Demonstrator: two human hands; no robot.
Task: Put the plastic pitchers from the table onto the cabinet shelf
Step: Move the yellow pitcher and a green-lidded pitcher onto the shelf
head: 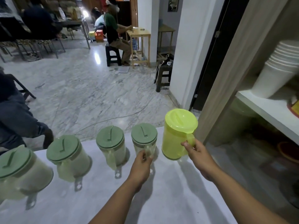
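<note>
Several plastic pitchers stand in a row on the white table (161, 191). The rightmost is a yellow-green pitcher (176, 135) with a matching lid; my right hand (197, 152) grips its handle. To its left stands a clear pitcher with a green lid (144, 139), and my left hand (142, 165) holds its handle. Three more green-lidded pitchers sit further left: one (110, 144), another (68, 156) and the nearest (19, 172). The cabinet shelf (265, 110) is at the right, above table height.
A stack of white bowls (278, 68) stands on the shelf, with a red-and-yellow item (293, 107) beside it. The cabinet's lower compartment (252, 151) is dark, with dishes inside. A person's arm (24, 126) is at the left past the table edge. Another person sits far back.
</note>
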